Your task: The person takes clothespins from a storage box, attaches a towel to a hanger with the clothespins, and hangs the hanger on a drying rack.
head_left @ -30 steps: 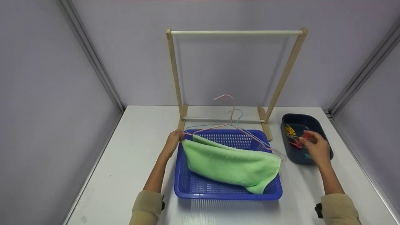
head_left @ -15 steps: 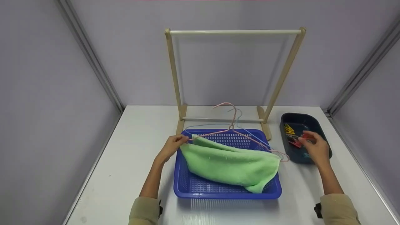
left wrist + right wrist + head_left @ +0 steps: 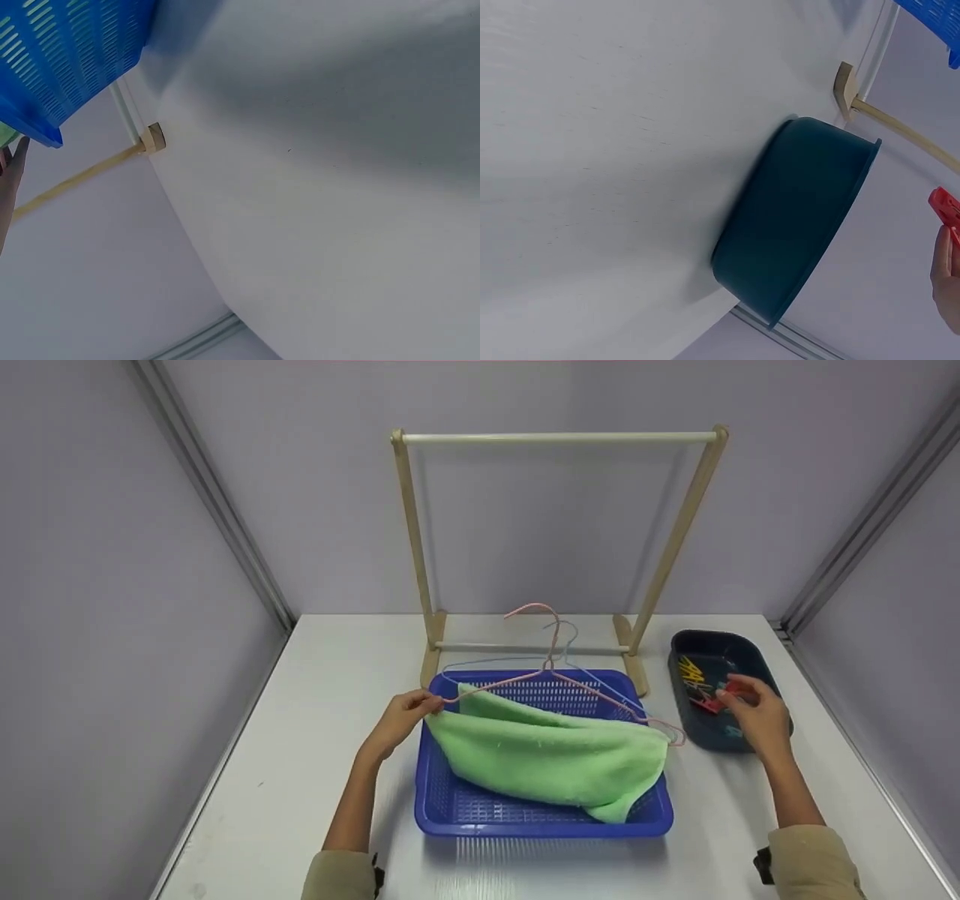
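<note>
At the basket's left rim, my left hand (image 3: 396, 725) pinches the left end of a pink wire hanger (image 3: 510, 681). A green towel (image 3: 551, 757) is draped over the basket, its upper left corner right by those fingertips; whether they also grip it I cannot tell. Behind the pink hanger lies a pale blue hanger (image 3: 576, 633). Over the dark tray, my right hand (image 3: 763, 724) holds a red clothespin (image 3: 946, 208) between thumb and fingers. The left wrist view catches only a fingertip edge of the left hand (image 3: 10, 187).
Below the towel stands a blue perforated basket (image 3: 544, 830). The dark tray (image 3: 799, 202) at right contains yellow clothespins (image 3: 691, 669) and red ones. A wooden rack with a white top rail (image 3: 555, 438) rises behind the basket, near the back wall.
My left hand has shifted slightly down and left, and the pink hanger's left end and hook have dropped. The towel's left corner has moved a little left. My right hand has barely moved.
</note>
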A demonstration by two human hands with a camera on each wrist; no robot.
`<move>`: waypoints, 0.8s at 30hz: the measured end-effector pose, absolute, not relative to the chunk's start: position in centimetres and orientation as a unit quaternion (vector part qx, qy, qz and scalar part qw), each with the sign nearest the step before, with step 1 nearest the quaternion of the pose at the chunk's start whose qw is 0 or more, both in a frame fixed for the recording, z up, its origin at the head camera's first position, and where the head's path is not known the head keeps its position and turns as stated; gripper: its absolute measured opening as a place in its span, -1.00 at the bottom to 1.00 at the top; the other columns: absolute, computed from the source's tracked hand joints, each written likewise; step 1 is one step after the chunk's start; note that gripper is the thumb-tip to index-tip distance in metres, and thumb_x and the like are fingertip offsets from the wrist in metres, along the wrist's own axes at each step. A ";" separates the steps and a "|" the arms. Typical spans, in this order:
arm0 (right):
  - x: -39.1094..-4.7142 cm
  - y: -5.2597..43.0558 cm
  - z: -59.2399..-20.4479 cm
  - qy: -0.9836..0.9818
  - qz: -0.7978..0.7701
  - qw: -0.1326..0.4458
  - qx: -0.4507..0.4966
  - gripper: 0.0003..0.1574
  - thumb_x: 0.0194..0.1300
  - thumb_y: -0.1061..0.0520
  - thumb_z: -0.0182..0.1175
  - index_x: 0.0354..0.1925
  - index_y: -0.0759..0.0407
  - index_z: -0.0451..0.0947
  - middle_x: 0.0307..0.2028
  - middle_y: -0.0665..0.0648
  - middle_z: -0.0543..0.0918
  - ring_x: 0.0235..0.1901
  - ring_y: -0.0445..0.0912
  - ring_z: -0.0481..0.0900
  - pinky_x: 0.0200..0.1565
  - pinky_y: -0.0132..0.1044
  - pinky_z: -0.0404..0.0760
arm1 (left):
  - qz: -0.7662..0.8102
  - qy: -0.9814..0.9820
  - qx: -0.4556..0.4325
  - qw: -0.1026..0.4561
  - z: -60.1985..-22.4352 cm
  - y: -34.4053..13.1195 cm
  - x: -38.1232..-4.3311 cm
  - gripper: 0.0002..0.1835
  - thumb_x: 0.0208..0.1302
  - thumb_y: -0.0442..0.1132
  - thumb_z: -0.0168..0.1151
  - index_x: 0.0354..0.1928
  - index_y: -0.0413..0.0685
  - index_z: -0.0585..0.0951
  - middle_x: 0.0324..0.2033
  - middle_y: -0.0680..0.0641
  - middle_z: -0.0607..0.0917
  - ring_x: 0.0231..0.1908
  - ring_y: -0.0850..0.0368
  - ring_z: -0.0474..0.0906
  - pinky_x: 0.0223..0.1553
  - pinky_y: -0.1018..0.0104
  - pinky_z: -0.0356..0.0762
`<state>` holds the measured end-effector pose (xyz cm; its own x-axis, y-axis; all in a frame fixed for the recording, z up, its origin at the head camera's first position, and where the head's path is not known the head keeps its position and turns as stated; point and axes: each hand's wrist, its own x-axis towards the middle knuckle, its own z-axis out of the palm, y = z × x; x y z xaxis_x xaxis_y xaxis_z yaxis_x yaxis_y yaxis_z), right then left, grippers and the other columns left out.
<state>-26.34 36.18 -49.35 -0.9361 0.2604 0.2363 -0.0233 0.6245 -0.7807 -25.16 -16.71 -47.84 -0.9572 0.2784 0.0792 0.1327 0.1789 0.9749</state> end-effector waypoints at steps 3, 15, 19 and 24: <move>-26.3 36.2 -49.5 -0.884 0.430 0.172 -0.063 -0.41 0.24 -0.03 0.19 0.14 0.25 0.41 -0.04 0.26 0.53 -0.12 -0.19 0.45 -0.24 -0.49 0.38 | 0.626 0.764 0.140 0.069 -47.9 -16.9 -24.9 -0.76 0.37 -0.31 0.00 -0.22 -0.40 0.54 -0.26 -0.27 0.59 -0.16 0.03 0.48 -0.06 0.18 0.38; -26.5 36.3 -49.7 -0.884 0.430 0.174 -0.051 -0.40 0.23 -0.06 0.20 0.13 0.25 0.42 -0.06 0.25 0.53 -0.23 -0.42 0.39 -0.24 -0.51 0.38 | 0.625 0.774 0.099 0.030 -50.4 -17.4 -25.0 -0.72 0.41 -0.27 -0.08 -0.09 -0.33 0.55 -0.14 -0.27 0.59 -0.01 -0.20 0.44 -0.02 -0.01 0.37; -26.4 36.4 -49.7 -0.885 0.431 0.167 -0.053 -0.40 0.24 -0.06 0.19 0.14 0.25 0.41 -0.03 0.25 0.51 -0.17 -0.34 0.40 -0.24 -0.54 0.39 | 0.633 0.771 0.070 0.014 -50.5 -17.4 -24.8 -0.71 0.42 -0.26 -0.09 -0.10 -0.34 0.54 -0.14 -0.30 0.57 -0.04 -0.22 0.43 -0.07 0.05 0.43; -26.4 36.4 -49.7 -0.887 0.427 0.169 -0.054 -0.39 0.24 -0.08 0.18 0.13 0.25 0.41 -0.03 0.25 0.52 -0.16 -0.29 0.42 -0.24 -0.51 0.38 | 0.648 0.759 0.056 0.012 -50.4 -17.3 -24.4 -0.72 0.42 -0.25 -0.08 -0.14 -0.37 0.51 -0.25 -0.12 0.58 -0.11 -0.07 0.47 -0.07 0.13 0.45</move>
